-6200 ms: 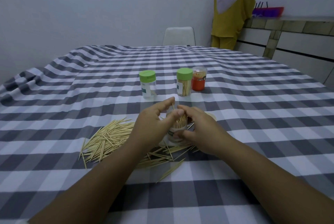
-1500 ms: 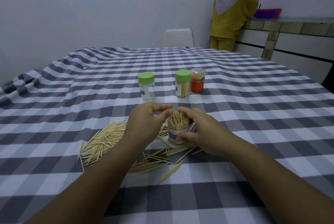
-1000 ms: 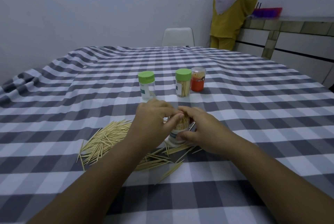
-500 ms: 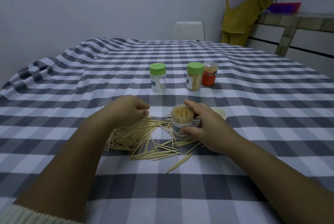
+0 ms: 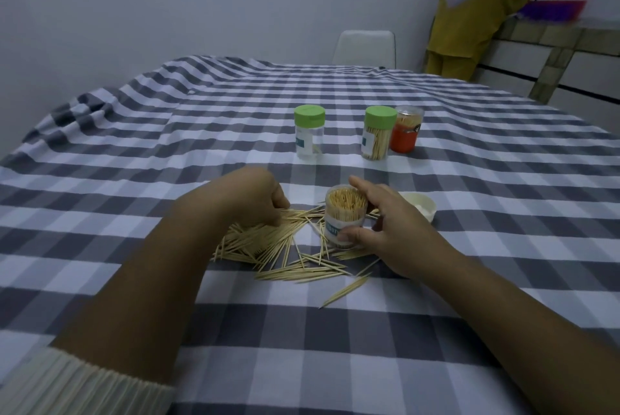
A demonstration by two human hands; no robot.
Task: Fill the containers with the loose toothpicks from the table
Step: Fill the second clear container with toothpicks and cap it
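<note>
Crowding the far cloth, two green-lidded jars [image 5: 309,131], orange jar [image 5: 405,133], white lid [image 5: 421,209]

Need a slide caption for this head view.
Right hand holds open toothpick container; left hand gathers loose toothpicks.

From my feed I see two bare forearms reaching in from the bottom edge. The left hand [image 5: 250,195] and the right hand [image 5: 391,225] wear no gloves, rings or watch that I can make out. Only the left arm shows clothing: a cream ribbed knit cuff [image 5: 84,384], pushed up toward the elbow, its fine ridges running lengthwise. The right forearm is uncovered as far as the frame shows.
</note>
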